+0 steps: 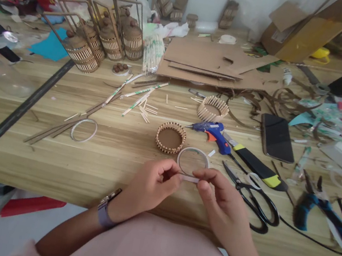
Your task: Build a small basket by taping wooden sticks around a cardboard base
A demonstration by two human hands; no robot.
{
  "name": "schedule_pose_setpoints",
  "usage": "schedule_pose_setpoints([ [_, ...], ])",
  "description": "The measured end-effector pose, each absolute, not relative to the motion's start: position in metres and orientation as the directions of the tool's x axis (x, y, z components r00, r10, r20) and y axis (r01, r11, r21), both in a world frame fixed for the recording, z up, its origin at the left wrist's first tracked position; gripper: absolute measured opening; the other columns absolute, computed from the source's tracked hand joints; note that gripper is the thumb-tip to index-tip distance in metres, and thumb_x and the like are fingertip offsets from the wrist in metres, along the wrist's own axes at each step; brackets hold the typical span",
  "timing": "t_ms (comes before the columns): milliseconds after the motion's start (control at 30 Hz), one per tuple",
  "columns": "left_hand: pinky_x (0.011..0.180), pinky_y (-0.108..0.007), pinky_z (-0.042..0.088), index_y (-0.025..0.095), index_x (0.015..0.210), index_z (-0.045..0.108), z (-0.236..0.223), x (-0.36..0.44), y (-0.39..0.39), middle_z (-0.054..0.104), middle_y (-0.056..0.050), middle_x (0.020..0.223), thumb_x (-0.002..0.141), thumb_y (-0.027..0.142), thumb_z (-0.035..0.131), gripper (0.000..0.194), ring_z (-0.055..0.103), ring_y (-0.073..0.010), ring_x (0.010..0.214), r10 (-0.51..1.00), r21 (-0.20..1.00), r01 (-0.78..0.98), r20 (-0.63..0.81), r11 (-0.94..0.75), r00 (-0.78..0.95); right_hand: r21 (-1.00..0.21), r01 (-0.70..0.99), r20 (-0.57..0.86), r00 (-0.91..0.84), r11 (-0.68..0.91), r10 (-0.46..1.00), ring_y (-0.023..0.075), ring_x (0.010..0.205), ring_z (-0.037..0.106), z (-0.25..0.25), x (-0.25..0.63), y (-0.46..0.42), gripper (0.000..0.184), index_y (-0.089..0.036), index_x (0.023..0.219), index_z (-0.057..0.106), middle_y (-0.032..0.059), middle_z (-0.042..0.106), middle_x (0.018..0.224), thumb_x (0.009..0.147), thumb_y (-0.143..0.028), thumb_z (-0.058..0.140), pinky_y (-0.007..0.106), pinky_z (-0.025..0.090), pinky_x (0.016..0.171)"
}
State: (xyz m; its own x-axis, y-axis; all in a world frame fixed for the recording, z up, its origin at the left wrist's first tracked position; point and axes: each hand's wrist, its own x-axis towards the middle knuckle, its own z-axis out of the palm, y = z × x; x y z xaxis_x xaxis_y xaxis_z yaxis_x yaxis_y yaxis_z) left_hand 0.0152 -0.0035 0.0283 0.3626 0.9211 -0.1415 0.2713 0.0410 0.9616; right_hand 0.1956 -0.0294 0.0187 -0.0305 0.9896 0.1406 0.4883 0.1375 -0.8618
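Both hands pinch the near edge of a thin white ring (180,158), which looks like a narrow band bent into a hoop. My left hand (156,183) closes thumb and forefinger on its left side. Opposite, my right hand (223,199) grips the right side between thumb and fingers. Just beyond the hands stands a small round basket-like piece (171,137) with a brown base and a wall of short sticks. Behind it is a paler stick ring (213,110). A blue hot glue gun (212,131) lies beside them, its nozzle pointing left.
Black-handled scissors (253,195), a utility knife (253,164), pliers (319,203) and a phone (277,138) lie to the right. Another white ring (83,130) and loose sticks (145,105) are at left. Several finished lantern-like pieces (109,42) and cardboard (199,58) stand farther back.
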Motion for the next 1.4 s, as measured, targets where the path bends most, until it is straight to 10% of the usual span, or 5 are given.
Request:
schedule_pose_setpoints([
  [333, 0.063, -0.024, 0.037, 0.018, 0.072, 0.058, 0.028, 0.016, -0.005, 0.060, 0.002, 0.068, 0.082, 0.014, 0.053, 0.013, 0.053, -0.0131, 0.066, 0.913, 0.865, 0.447, 0.032, -0.229, 0.407, -0.915, 0.396, 0.090, 0.011, 0.078, 0.996, 0.0155, 0.069, 0.062, 0.020, 0.181, -0.025, 0.009, -0.024, 0.088, 0.055, 0.0002, 0.063, 0.075, 0.079, -0.023, 0.057, 0.027, 0.051, 0.061],
  [800, 0.059, -0.022, 0.041, 0.017, 0.076, 0.063, 0.027, 0.018, -0.004, 0.061, 0.002, 0.068, 0.077, 0.026, 0.059, 0.010, 0.053, -0.0115, 0.063, 0.891, 0.968, 0.131, -0.248, 0.214, 0.380, -0.988, 0.154, 0.002, 0.118, -0.016, 0.993, 0.0135, 0.066, 0.062, 0.020, 0.179, -0.028, 0.016, -0.024, 0.086, 0.051, -0.0021, 0.061, 0.072, 0.076, -0.025, 0.063, 0.024, 0.049, 0.057],
  [1400, 0.057, -0.023, 0.034, 0.017, 0.069, 0.062, 0.027, 0.014, -0.001, 0.056, 0.004, 0.063, 0.068, 0.020, 0.057, 0.006, 0.045, -0.0098, 0.058, 0.797, 0.946, 0.158, -0.325, 0.285, 0.510, -0.891, 0.438, 0.048, -0.173, 0.121, 0.984, 0.0136, 0.065, 0.058, 0.033, 0.191, -0.020, 0.008, -0.024, 0.081, 0.051, -0.0012, 0.059, 0.073, 0.077, -0.018, 0.052, 0.026, 0.048, 0.059],
])
